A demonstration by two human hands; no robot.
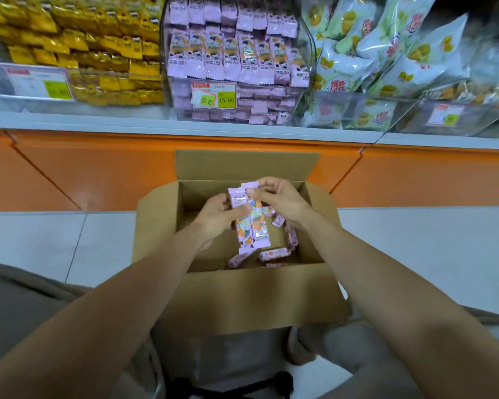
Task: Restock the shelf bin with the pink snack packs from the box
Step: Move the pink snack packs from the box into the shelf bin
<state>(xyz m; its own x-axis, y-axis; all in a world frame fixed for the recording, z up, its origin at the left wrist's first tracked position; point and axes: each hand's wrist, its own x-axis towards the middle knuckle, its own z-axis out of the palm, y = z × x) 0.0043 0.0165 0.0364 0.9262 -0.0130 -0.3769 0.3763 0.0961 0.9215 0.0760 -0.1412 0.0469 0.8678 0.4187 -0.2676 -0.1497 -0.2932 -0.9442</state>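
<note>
Gathering seems the step in hand: a few pink snack packs (254, 226) are held upright, clasped by the curled left grip (216, 217) and pinched at the top by the right grip (277, 200). Below them lies the box (242, 298); next, a lift to the shelf bin (308, 59) above is called for.

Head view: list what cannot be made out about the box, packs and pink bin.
Head view: packs left in the box cannot be counted; its near wall and both forearms hide part of the floor.
Top of the pink bin: cut off by the upper frame edge.
Print on the held packs: too blurred to read.
</note>
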